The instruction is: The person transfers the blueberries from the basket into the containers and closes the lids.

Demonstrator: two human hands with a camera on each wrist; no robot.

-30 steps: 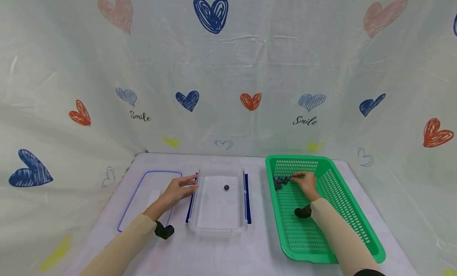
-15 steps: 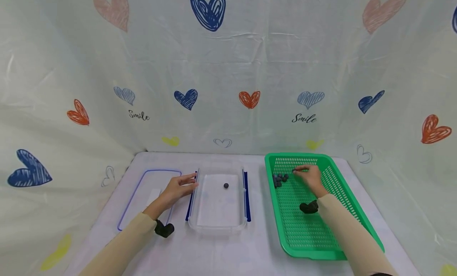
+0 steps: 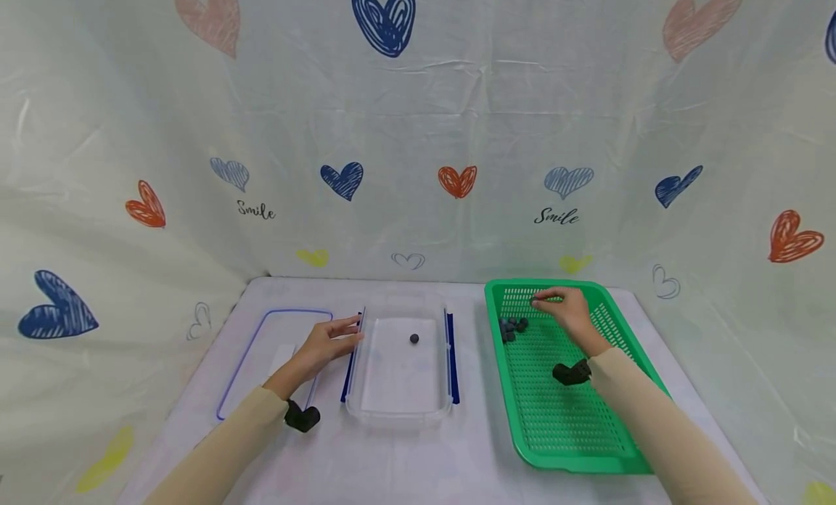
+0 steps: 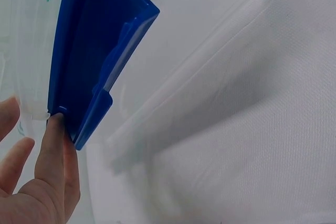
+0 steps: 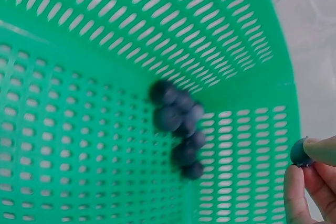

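Note:
My right hand (image 3: 567, 309) pinches a blueberry (image 5: 300, 153) between thumb and fingertips, above the far end of the green basket (image 3: 535, 463). More blueberries (image 5: 178, 116) lie clustered in a corner of the basket. To the left, a clear plastic container (image 3: 400, 420) stands without its lid, with one blueberry (image 3: 414, 339) on its floor. My left hand (image 3: 323, 347) rests its fairly straight fingers against the container's left side. In the left wrist view a fingertip touches the lower end of the blue side latch (image 4: 86, 45), which hangs outward.
A clear lid with a blue-edged rim (image 3: 244, 363) lies on the table left of the container, partly behind the left forearm. Another blue latch (image 3: 452, 360) sticks out on the container's right side. A heart-printed sheet (image 3: 405, 128) hangs behind the table.
My right hand has lifted a blueberry from the cluster in the basket and moved it up toward the far rim. The left hand stays at the container's side.

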